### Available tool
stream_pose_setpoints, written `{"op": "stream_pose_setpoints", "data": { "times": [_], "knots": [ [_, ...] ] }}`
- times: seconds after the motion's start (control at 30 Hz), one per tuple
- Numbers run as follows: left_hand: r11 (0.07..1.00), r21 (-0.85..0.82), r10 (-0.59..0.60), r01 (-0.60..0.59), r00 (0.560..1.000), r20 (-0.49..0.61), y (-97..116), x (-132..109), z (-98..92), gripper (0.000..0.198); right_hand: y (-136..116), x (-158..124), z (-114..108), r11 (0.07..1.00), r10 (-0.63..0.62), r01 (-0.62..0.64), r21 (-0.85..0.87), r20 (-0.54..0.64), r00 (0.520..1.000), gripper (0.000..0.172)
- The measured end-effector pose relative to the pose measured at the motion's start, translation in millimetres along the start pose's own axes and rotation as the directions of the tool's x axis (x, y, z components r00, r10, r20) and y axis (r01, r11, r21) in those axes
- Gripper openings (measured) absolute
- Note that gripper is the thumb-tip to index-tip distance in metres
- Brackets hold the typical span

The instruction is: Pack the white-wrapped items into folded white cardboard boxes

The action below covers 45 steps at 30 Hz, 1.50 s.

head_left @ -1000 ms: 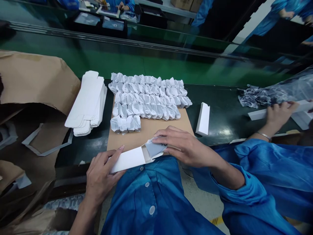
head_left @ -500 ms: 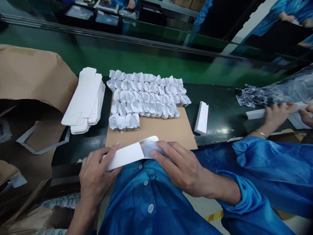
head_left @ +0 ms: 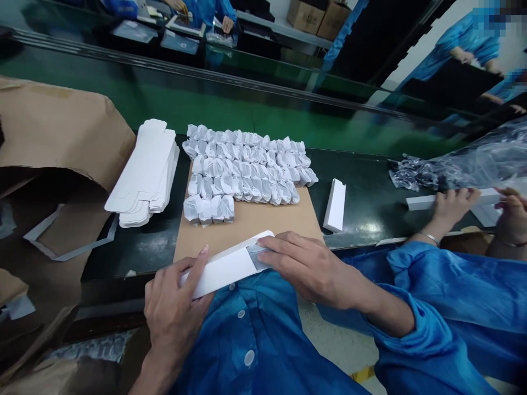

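My left hand [head_left: 177, 302] is closed around the near end of a long narrow white box [head_left: 224, 271], held tilted in front of my body. At the box's far, open end, my right hand [head_left: 304, 266] has its fingers on a pale paper-wrapped item [head_left: 257, 252], most of which is inside the box. What the wrapping holds is hidden. Beyond the box, rows of similar paper-wrapped items [head_left: 245, 170] lie on a brown cardboard sheet [head_left: 272, 222].
Flat white box blanks [head_left: 142, 164] are stacked at left, beside a large brown carton [head_left: 61, 120]. A folded white box [head_left: 335, 206] stands on the dark bench at right. Farther right, a co-worker's hands [head_left: 457, 208] hold another white box near clear plastic bags [head_left: 473, 164].
The wrapped item has gone deeper into the white box, with my right fingers following it. Both hands and the box sit slightly farther right in view.
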<state>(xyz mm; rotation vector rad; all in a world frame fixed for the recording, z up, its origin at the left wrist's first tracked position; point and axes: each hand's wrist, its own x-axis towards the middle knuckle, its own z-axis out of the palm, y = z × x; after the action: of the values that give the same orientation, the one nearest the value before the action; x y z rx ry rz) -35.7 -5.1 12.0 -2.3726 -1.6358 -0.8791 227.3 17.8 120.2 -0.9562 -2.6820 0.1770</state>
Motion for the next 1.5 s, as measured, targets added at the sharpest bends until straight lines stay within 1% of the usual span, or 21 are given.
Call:
{"op": "stream_pose_setpoints", "data": {
  "times": [0.1, 0.2, 0.3, 0.37, 0.47, 0.53, 0.63, 0.73, 0.83, 0.9, 0.97, 1.0, 1.07, 1.1, 1.13, 1.2, 1.27, 1.3, 1.4, 1.43, 1.5],
  "knots": [
    [0.999, 0.031, 0.042, -0.041, 0.998, -0.04, 2.1, 0.0, 3.2, 0.053, -0.8, -1.0, 6.9, 0.999, 0.005, -0.004, 0.045, -0.013, 1.0, 0.03],
    [0.998, 0.044, 0.047, -0.043, 0.994, -0.103, 2.7, 3.7, 3.1, 0.056, -4.3, -1.8, 18.1, 0.995, 0.075, -0.064, 0.072, -0.16, 0.984, 0.037],
    [0.997, 0.038, 0.065, -0.06, 0.987, -0.145, 4.0, 7.8, 2.8, 0.055, -12.6, -3.4, 27.3, 0.961, 0.255, -0.203, 0.186, -0.324, 0.911, 0.041],
    [0.998, 0.037, 0.06, -0.055, 0.989, -0.137, 5.1, 8.6, 4.1, 0.05, -17.2, -4.1, 28.9, 0.926, 0.338, -0.247, 0.285, -0.333, 0.881, 0.042],
    [0.999, 0.047, 0.013, -0.007, 0.993, -0.12, 4.9, 6.6, 7.1, 0.044, -17.6, -3.5, 23.2, 0.888, 0.331, -0.236, 0.394, -0.195, 0.923, 0.052],
    [0.999, 0.053, 0.011, -0.004, 0.992, -0.127, 2.5, 4.9, 8.2, 0.043, -13.1, -2.1, 17.1, 0.846, 0.35, -0.274, 0.458, -0.089, 0.932, 0.056],
    [0.998, 0.026, 0.067, -0.065, 0.993, -0.093, -2.9, 4.8, 7.9, 0.044, -1.4, 1.7, 12.4, 0.739, 0.464, -0.37, 0.562, -0.026, 0.886, 0.038],
    [0.992, -0.051, 0.116, -0.116, 0.993, -0.005, -6.3, 7.5, 7.9, 0.048, 11.7, 8.0, 16.7, 0.613, 0.574, -0.435, 0.66, 0.007, 0.819, 0.018],
    [0.988, -0.133, 0.087, -0.076, 0.993, 0.079, -5.3, 9.8, 9.4, 0.053, 18.1, 14.0, 24.6, 0.442, 0.636, -0.487, 0.753, 0.119, 0.762, 0.015],
    [0.985, -0.168, 0.056, -0.038, 0.993, 0.102, -3.0, 10.0, 9.9, 0.054, 15.1, 15.6, 27.0, 0.369, 0.647, -0.493, 0.788, 0.163, 0.745, 0.016],
    [0.985, -0.166, 0.056, -0.039, 0.994, 0.099, -0.8, 9.3, 9.0, 0.051, 7.9, 14.3, 23.5, 0.389, 0.62, -0.487, 0.782, 0.169, 0.766, 0.01],
    [0.989, -0.137, 0.06, -0.049, 0.995, 0.081, -0.1, 8.8, 7.9, 0.051, 4.2, 12.5, 19.3, 0.418, 0.576, -0.483, 0.77, 0.186, 0.796, 0.012],
    [0.997, -0.047, 0.065, -0.063, 0.997, 0.032, -0.1, 8.4, 5.5, 0.052, -1.0, 7.3, 7.8, 0.442, 0.453, -0.47, 0.764, 0.263, 0.852, 0.027],
    [0.998, 0.001, 0.066, -0.066, 0.998, 0.005, -0.5, 8.7, 4.5, 0.054, -2.5, 4.4, 2.3, 0.431, 0.389, -0.473, 0.768, 0.315, 0.866, 0.036],
    [0.997, 0.047, 0.064, -0.063, 0.998, -0.017, -0.8, 9.4, 4.0, 0.055, -3.7, 1.7, -1.7, 0.422, 0.339, -0.485, 0.766, 0.363, 0.868, 0.044],
    [0.993, 0.104, 0.06, -0.056, 0.997, -0.038, 1.0, 12.5, 4.8, 0.054, -7.1, -2.0, -2.0, 0.455, 0.315, -0.512, 0.729, 0.406, 0.858, 0.056],
    [0.992, 0.12, 0.048, -0.042, 0.998, -0.044, 9.3, 18.1, 8.4, 0.053, -12.3, -2.4, 8.4, 0.509, 0.394, -0.525, 0.682, 0.357, 0.847, 0.062],
    [0.992, 0.119, 0.044, -0.038, 0.998, -0.05, 16.3, 21.7, 10.5, 0.053, -14.3, -1.5, 15.6, 0.518, 0.474, -0.53, 0.671, 0.291, 0.831, 0.059],
    [0.995, 0.049, 0.086, -0.083, 0.994, -0.07, 41.8, 34.7, 13.2, 0.058, -9.0, 0.3, 25.5, 0.491, 0.695, -0.51, 0.706, 0.035, 0.718, 0.03],
    [0.993, -0.002, 0.114, -0.114, 0.991, -0.069, 47.4, 40.0, 11.7, 0.063, -1.8, -2.0, 19.6, 0.496, 0.724, -0.494, 0.715, -0.026, 0.69, 0.021],
    [0.985, -0.106, 0.129, -0.137, 0.988, -0.085, 45.4, 53.4, 6.1, 0.073, 21.9, -14.6, -8.3, 0.531, 0.733, -0.493, 0.69, -0.08, 0.676, 0.019]
  ]
}}
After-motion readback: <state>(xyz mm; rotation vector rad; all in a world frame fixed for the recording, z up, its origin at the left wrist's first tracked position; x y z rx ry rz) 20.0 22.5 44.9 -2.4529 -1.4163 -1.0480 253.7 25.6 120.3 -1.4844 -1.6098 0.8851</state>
